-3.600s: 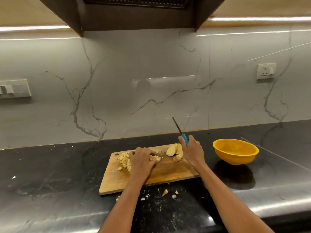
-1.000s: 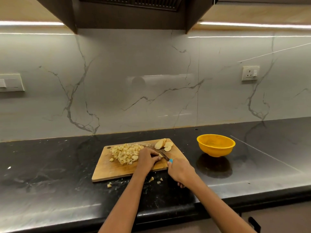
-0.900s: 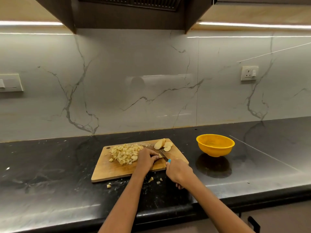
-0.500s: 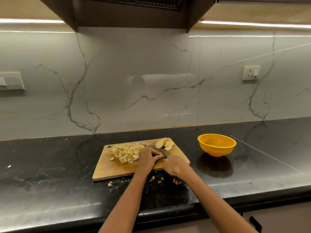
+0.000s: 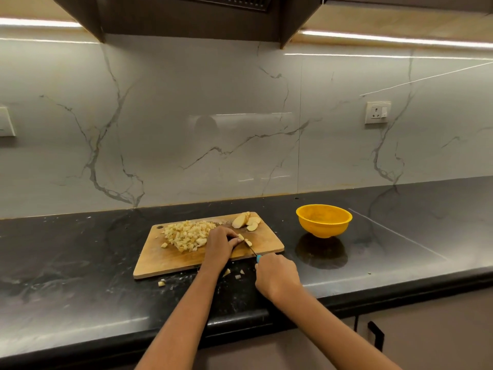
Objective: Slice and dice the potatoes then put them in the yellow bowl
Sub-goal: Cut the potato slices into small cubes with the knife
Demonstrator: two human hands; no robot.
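Black stone counter (image 5: 80, 265) carried wooden cutting board (image 5: 170, 260). Left hand (image 5: 220, 245) pinched potato piece (image 5: 241, 237); right hand (image 5: 277, 279) gripped blue-handled knife (image 5: 254, 253), blade at piece. Diced potato pile (image 5: 186, 235) board-left, slices (image 5: 246, 221) at far edge. Yellow bowl (image 5: 324, 221) right of board, apart.

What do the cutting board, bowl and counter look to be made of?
Cutting board: wood, matte, visible grain and knife-worn patches. Yellow bowl: probably plastic, uniform colour, soft sheen. Counter: polished dark stone, pale veining, reflects the bowl and lights.
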